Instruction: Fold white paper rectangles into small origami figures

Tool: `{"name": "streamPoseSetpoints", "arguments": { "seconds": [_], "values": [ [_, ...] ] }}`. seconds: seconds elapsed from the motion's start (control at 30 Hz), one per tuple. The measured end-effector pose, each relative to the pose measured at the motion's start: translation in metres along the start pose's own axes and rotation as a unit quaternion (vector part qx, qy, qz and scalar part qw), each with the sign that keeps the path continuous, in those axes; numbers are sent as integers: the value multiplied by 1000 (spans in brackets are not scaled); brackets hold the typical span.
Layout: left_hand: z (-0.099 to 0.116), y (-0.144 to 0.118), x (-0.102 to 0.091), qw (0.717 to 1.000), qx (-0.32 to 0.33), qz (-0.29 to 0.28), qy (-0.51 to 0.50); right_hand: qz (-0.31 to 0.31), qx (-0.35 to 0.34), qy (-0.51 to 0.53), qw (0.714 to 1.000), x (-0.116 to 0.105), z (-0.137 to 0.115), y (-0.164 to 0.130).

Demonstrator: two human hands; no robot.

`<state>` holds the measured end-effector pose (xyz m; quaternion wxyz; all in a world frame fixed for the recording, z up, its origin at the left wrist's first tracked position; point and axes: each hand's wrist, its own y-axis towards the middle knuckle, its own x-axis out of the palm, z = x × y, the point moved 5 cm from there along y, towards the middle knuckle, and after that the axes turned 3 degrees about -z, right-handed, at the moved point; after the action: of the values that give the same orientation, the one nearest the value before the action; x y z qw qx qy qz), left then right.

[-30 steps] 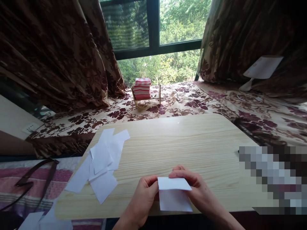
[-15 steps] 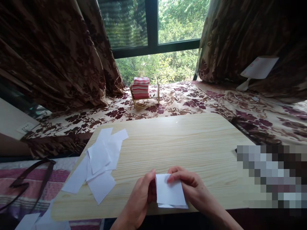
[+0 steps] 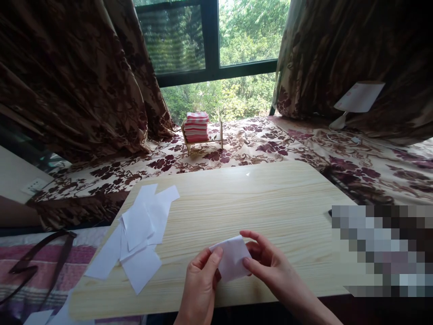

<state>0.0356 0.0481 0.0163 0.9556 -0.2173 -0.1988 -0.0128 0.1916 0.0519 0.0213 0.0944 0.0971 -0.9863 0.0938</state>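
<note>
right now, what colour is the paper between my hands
The paper looks plain white, with no pattern visible; it shows in the head view, the only one.

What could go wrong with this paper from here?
Two risks, as I judge it:
1. The left hand pinches one side of the white paper, while the right hand touches the other side with its fingers spread, so the paper might slip or crease askew.
2. The loose sheets overlap near the left edge of the table; a bump could slide one off.
</note>
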Motion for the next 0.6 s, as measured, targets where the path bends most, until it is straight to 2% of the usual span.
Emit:
{"name": "streamPoseSetpoints", "arguments": {
  "seconds": [0.1,0.2,0.27,0.3,0.37,0.4,0.47,0.6],
  "values": [
    [12,-4,1,993,20,-47,105,11,-46,-99,994,-5,-12,2],
    [31,-5,5,971,65,-90,211,-37,-77,-202,976,1,-24,3],
    [36,-4,9,959,77,-113,250,-42,-92,-213,972,5,-28,3],
    [35,-4,9,959,79,-108,249,-24,-99,-197,975,5,-29,2],
    [29,-4,5,975,74,-58,200,13,-103,-143,984,5,-27,0],
    [23,-4,1,985,68,-21,158,21,-100,-114,988,5,-25,-2],
    [9,-6,-2,995,44,17,84,14,-83,-73,994,7,-17,-5],
    [-7,-10,2,999,12,18,47,14,-54,-76,996,7,-7,-12]
  ]
}}
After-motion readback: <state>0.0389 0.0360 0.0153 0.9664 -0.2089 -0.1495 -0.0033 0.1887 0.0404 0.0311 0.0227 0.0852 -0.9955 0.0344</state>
